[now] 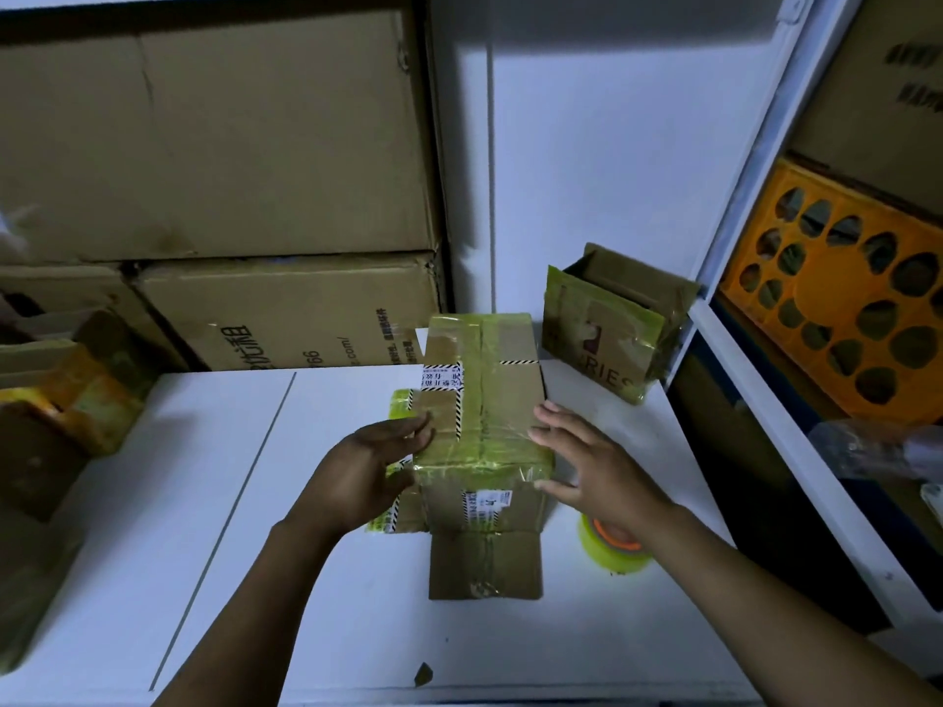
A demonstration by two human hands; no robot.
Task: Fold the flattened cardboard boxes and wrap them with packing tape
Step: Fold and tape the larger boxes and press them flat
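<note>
A: Where is the box?
B: On the table, right between the two hands. It is wrapped in yellowish tape, and one bare flap lies flat toward the person.
A: How do the hands sit?
B: The left hand lies flat against the box's left side, fingers straight and close together. The right hand is spread wide, fingertips at the box's right side, thumb at its near corner. Neither curls round anything.
A: And the tape roll?
B: On the table under the right wrist, partly hidden by it, just beside the box.
A: What else?
B: Beyond the right hand stands an open box, also taped. Further right is an orange crate on a shelf. Beyond the left hand, big cartons are stacked. A small scrap lies between the forearms
</note>
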